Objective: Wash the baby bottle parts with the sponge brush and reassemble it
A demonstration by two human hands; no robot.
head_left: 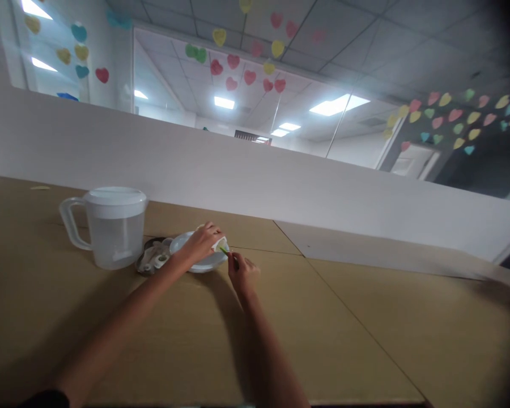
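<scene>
My left hand (pixel 204 242) is closed around a small white cup-like piece (pixel 219 245), tipped on its side above a white bowl (pixel 208 264). In my right hand (pixel 243 272) is a thin green stick-like tool (pixel 224 250), pinched between the fingers. Its tip reaches the mouth of the white piece. What lies inside the white piece is too small to make out. Left of the bowl, a dark tray (pixel 143 267) holds several pale pieces, among them a small white round one (pixel 160 260) with a hole.
A clear lidded pitcher (pixel 117 241) stands left of the tray, its handle pointing left. The wooden table (pixel 344 340) has visible seams. Behind it runs a white partition (pixel 221 175) with glass above, dotted with heart-shaped notes. A small flat scrap (pixel 40 187) lies at the far left.
</scene>
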